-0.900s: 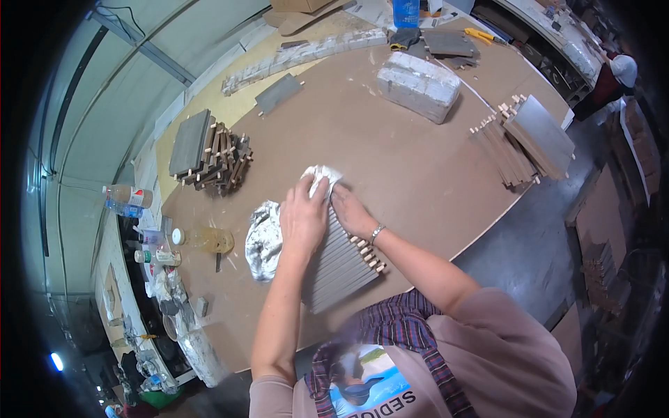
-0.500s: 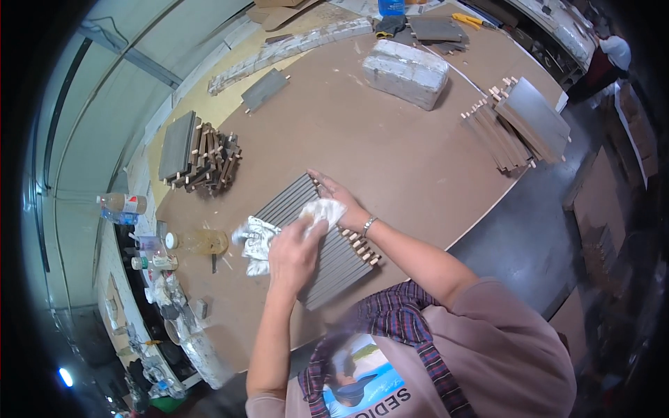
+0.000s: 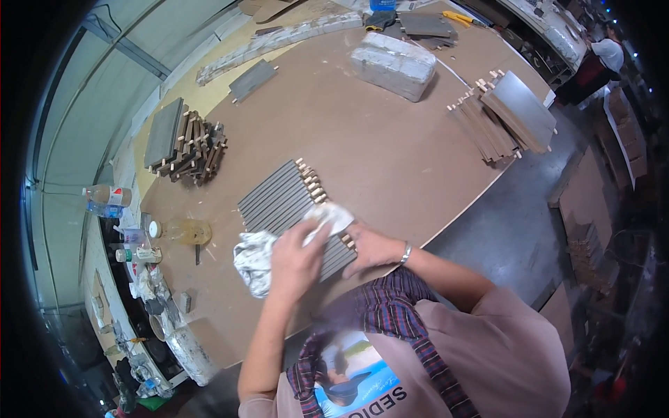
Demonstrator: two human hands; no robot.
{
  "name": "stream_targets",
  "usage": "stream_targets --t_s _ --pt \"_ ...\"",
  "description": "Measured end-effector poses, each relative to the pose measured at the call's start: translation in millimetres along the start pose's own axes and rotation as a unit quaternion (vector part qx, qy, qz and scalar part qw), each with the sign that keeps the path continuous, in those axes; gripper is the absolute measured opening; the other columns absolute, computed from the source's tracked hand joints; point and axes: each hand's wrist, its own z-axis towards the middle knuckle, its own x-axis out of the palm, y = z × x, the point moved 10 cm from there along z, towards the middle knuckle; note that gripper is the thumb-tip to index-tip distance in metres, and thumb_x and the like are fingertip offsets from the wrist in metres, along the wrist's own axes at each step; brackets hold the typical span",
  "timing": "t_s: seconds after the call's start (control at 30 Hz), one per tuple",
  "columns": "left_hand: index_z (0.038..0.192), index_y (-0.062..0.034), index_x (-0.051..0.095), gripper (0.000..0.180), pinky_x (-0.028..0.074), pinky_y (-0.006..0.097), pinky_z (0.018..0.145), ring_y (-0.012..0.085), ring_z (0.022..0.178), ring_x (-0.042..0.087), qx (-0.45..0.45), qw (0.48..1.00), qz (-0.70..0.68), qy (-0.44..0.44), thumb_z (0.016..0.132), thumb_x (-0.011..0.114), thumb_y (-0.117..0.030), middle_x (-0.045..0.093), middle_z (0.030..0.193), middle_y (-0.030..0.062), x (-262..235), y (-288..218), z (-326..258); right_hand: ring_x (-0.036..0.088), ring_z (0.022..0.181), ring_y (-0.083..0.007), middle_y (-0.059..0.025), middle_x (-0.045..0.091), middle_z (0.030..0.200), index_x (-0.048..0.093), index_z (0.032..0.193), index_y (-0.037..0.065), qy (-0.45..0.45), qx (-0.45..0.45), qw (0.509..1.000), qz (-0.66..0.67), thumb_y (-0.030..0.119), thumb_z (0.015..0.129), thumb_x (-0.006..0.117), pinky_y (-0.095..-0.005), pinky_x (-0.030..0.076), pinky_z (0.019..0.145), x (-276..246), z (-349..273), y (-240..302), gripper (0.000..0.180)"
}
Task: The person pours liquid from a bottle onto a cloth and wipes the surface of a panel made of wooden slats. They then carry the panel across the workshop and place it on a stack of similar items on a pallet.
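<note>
Boards (image 3: 274,198) with grey long edges turned up stand packed side by side in a slanting row on the brown-topped counter (image 3: 380,174), just in front of the person, with pale wooden pegs (image 3: 311,182) jutting from the right-hand ends. They look stiff and, one by one, probably light; as a loose row they would likely slide or splay, so the sounder hold seems to be across the two outermost boards, squeezing inward, off the pegs.

The left hand (image 3: 295,259) lies over the row, its fingers pinching a soft white cloth (image 3: 333,217) against the edges. The right hand (image 3: 374,249) is at the near pegged end, thumb and fingers apart; whether it grips a board I cannot tell. More white cloth (image 3: 254,263) lies crumpled beside the left hand, perhaps part of the same piece.

Farther out, a left stack of pegged boards (image 3: 164,139) and a right stack of pegged boards (image 3: 526,111) flank the counter. A yellowish jar (image 3: 187,231) lies at the left, and a whitish block (image 3: 394,67) sits toward the far side.
</note>
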Motion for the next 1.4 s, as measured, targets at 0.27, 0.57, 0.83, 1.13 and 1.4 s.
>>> stream_targets --t_s 0.27,0.57,0.83,1.13,1.4 --pt "0.115 -0.0136 0.071 0.05 0.053 0.04 0.082 0.0325 0.098 0.063 -0.093 0.991 0.076 -0.057 0.07 0.06 0.005 0.063 0.109 0.0133 -48 49 -31 0.017 0.149 -0.034 -0.0208 0.017 0.16 0.005 0.158 0.012 -0.077 -0.093 0.992 0.035 0.021 0.061 0.09 -0.0379 0.02 0.122 -4 3 10 0.13" --pt "0.114 -0.0169 0.071 0.048 0.05 0.04 0.076 0.0287 0.094 0.062 -0.073 0.988 0.134 0.013 0.072 0.059 0.001 0.061 0.102 0.0106 10 41 -29 0.024 0.146 -0.0359 -0.0187 0.022 0.159 0.011 0.157 0.009 -0.094 -0.09 0.991 0.026 0.023 0.059 0.091 -0.0395 0.025 0.12 -6 1 7 0.127" --pt "0.114 -0.0205 0.072 0.051 0.049 0.04 0.077 0.027 0.095 0.06 -0.095 0.985 0.135 0.042 0.069 0.059 0.001 0.06 0.103 0.0075 0 44 -28 0.024 0.146 -0.0347 -0.0182 0.024 0.159 0.012 0.157 0.01 -0.094 -0.075 0.993 0.015 0.023 0.059 0.091 -0.0379 0.024 0.121 -9 -1 13 0.126" --pt "0.105 -0.0154 0.076 0.041 0.051 0.041 0.077 0.0309 0.093 0.063 -0.106 0.992 0.067 0.031 0.071 0.062 0.003 0.064 0.101 0.0102 -40 58 -74 0.02 0.148 -0.0325 -0.0203 0.018 0.16 0.008 0.157 0.011 -0.061 -0.057 0.996 0.031 0.015 0.061 0.089 -0.0377 0.023 0.12 -9 -3 18 0.126" --pt "0.101 -0.0037 0.066 0.022 0.049 0.046 0.079 0.035 0.083 0.059 -0.067 0.969 0.196 0.133 0.081 0.057 -0.002 0.061 0.093 0.0162 6 -20 7 0.027 0.146 -0.0335 -0.0198 0.023 0.159 0.012 0.157 0.014 -0.025 -0.039 0.999 0.024 0.014 0.061 0.088 -0.0375 0.028 0.118 5 4 5 0.123"
